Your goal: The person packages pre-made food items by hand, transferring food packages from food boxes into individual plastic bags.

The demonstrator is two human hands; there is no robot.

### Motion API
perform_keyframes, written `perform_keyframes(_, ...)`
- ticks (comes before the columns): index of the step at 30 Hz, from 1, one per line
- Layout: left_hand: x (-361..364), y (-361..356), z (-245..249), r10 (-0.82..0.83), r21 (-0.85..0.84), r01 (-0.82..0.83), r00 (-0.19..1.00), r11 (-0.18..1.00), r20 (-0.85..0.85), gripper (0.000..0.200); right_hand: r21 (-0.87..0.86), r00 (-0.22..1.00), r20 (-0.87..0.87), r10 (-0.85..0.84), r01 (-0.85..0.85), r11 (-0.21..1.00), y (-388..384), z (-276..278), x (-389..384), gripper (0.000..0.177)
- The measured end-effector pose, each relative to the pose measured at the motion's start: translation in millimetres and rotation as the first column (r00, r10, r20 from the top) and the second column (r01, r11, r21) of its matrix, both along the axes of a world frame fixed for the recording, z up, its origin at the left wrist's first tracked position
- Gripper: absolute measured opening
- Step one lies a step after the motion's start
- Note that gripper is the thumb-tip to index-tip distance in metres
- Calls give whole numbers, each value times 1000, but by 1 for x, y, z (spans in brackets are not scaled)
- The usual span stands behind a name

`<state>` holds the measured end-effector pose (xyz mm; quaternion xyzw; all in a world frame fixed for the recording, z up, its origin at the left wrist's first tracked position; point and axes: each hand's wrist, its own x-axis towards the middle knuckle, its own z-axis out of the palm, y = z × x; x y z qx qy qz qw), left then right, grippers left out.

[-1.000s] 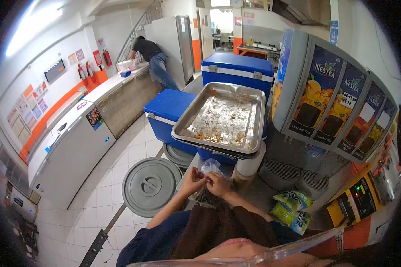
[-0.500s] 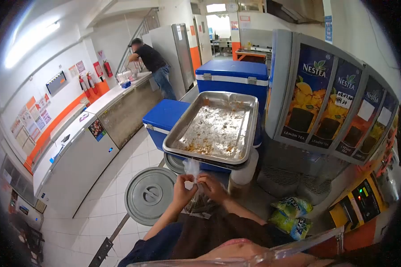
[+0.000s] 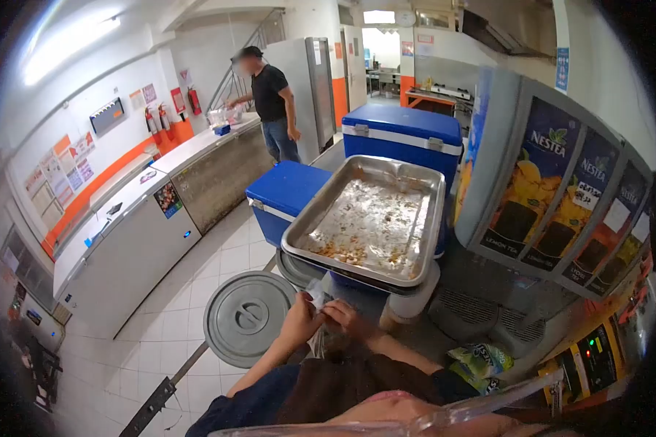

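Observation:
My left hand (image 3: pixel 300 321) and my right hand (image 3: pixel 345 317) meet just in front of me, both pinching the top of a small clear plastic bag (image 3: pixel 318 297). The bag hangs down between the hands and its lower part is hidden behind them and my dark apron. Directly beyond the hands sits a large steel tray (image 3: pixel 371 221) with crumbs and residue in it, resting on a blue cooler.
Two blue coolers (image 3: pixel 285 191) stand behind the tray. A grey round lid (image 3: pixel 248 317) lies at my left. A Nestea drink dispenser (image 3: pixel 561 193) fills the right, with green snack packets (image 3: pixel 481 360) below it. A person in black (image 3: pixel 271 102) stands by the far counter.
My hands stayed together on the bag, whose loose top now looks smaller and tighter. The view shifted slightly. The far person straightened up from the counter and turned this way.

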<state>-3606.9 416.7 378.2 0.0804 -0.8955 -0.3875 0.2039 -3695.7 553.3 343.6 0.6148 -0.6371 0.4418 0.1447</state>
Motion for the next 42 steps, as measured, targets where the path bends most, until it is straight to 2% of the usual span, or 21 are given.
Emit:
perform_keyframes(1, -3, -8, -4, 3, 5, -3, 1000, 1000, -8, 44, -12, 1000, 3, -19, 19, 1000, -3, -1, -3, 28)
perform_keyframes(3, -7, -21, -11, -162, 119, 159, 987, 980, 18, 42, 16, 998, -11, -66, 66, 998, -9, -8, -5, 27)
perform_keyframes(4, -6, -24, -13, -159, 125, 157, 987, 980, 11, 42, 39, 993, -12, -115, 115, 993, -12, -14, -3, 26)
perform_keyframes(6, -2, -23, -19, -126, 125, 153, 971, 980, -202, 39, 24, 990, 3, -144, 144, 989, -19, -21, -1, 25)
perform_keyframes(9, 4, -20, -42, -9, 195, 50, 979, 980, -205, 34, 53, 978, 88, -190, 186, 981, -26, -24, 7, 22)
perform_keyframes(11, 3, -26, -52, -2, 233, 40, 987, 972, -159, 31, 101, 965, 151, -214, 201, 974, -30, -22, 11, 21)
perform_keyframes(13, 2, -36, -50, -77, 218, 92, 994, 972, -78, 29, 164, 958, 187, -218, 188, 968, -35, -23, 14, 21)
perform_keyframes(17, -11, -52, -74, -222, 282, 249, 967, 927, -123, 27, 256, 965, 198, -172, 119, 959, -37, -24, 8, 23)
perform_keyframes(19, -16, -55, -79, -320, 395, 345, 938, 851, -130, 29, 228, 929, 343, -137, 60, 972, -36, -32, 5, 23)
perform_keyframes(20, -18, -56, -82, -323, 398, 348, 937, 849, -130, 29, 231, 929, 343, -141, 63, 971, -35, -35, 1, 23)
perform_keyframes(22, -21, -58, -73, -414, 751, 417, 886, 513, -209, 32, 182, 845, 527, -93, -6, 983, -32, -35, -2, 23)
perform_keyframes(23, -21, -61, -67, -415, 753, 414, 886, 512, -204, 32, 182, 842, 531, -94, -5, 983, -31, -36, -2, 23)
perform_keyframes(25, -19, -67, -49, -429, 678, 373, 898, 633, -95, 34, 117, 635, 772, -10, -127, 985, -29, -27, 2, 24)
perform_keyframes(26, -24, -69, -63, -384, 620, 370, 916, 692, -117, 35, 115, 633, 774, -8, -127, 985, -27, -20, 6, 24)
perform_keyframes(27, -22, -68, -56, -385, 619, 370, 915, 692, -117, 35, 160, 768, 638, -57, -59, 985, -26, -6, 10, 26)
perform_keyframes(28, -18, -64, -41, -305, 512, 275, 952, 814, -26, 36, 194, 872, 476, -110, 18, 981, -24, 5, 13, 29)
perform_keyframes(29, -16, -60, -30, -211, 385, 175, 976, 906, 53, 38, 198, 872, 475, -116, 22, 980, -24, 11, 14, 29)
perform_keyframes(30, -16, -57, -24, -219, 390, 181, 974, 903, 56, 38, 244, 904, 396, -159, 63, 968, -25, 16, 17, 30)
perform_keyframes(32, -14, -52, -19, -86, 231, 54, 987, 971, 133, 47, 290, 924, 320, -211, 116, 950, -26, 13, 24, 32)
perform_keyframes(35, -16, -52, -23, -87, 122, 70, 986, 990, 139, 45, 348, 925, 243, -292, 198, 916, -31, 4, 23, 32)
perform_keyframes(42, -10, -49, -17, -200, 207, 169, 970, 964, 140, 44, 268, 994, -15, -108, 108, 957, -31, -1, 8, 25)
